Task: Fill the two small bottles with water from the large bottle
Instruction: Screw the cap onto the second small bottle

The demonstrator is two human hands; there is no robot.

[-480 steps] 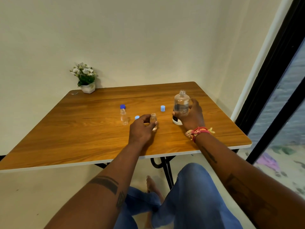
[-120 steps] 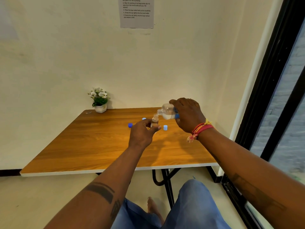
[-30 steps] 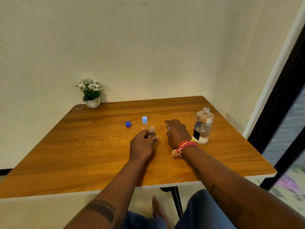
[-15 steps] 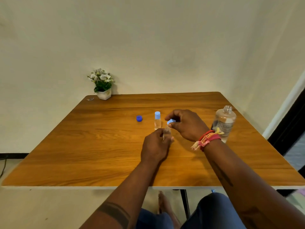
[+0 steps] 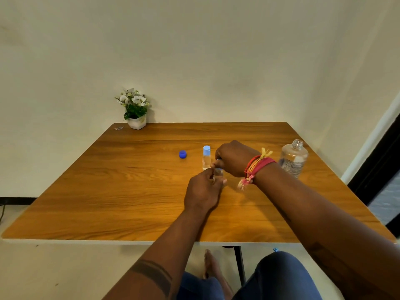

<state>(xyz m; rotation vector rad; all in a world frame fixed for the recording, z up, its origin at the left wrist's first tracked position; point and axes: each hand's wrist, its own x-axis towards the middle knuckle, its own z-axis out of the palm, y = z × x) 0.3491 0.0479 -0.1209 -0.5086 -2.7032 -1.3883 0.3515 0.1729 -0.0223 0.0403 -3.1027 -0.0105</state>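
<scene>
**Q:** Tabletop (image 5: 134,204) first, then: what stands on the wood?

**R:** Biggest is the large bottle (image 5: 293,158), upright and uncapped, well off to the right of both hands, past the right wrist with its red and yellow threads (image 5: 256,167). In the far left corner sits a potted plant (image 5: 135,109) with white flowers, well apart from everything else.

**Q:** And the hands?

**R:** They meet near the middle of the board. The left hand (image 5: 203,192) has its fingers curled round the uncapped small bottle (image 5: 218,173), gripping it upright; only the clear top part shows above the knuckles. The right hand (image 5: 234,158) comes over from the right, its fingers (image 5: 214,163) bunched and pressed together right at that bottle's mouth. Whatever they pinch is hidden beneath them, so I cannot tell what it is.

**Q:** Where is the other small one?

**R:** The capped small bottle (image 5: 206,158) stands upright just beyond the left fingers and just left of the right fingertips, nearly touching them. It wears a light blue cap, and its clear body seems to hold liquid.

**Q:** Anything smaller?

**R:** A dark blue cap (image 5: 183,154) lies loose on the wood, farther left of the capped bottle and apart from both hands.
</scene>
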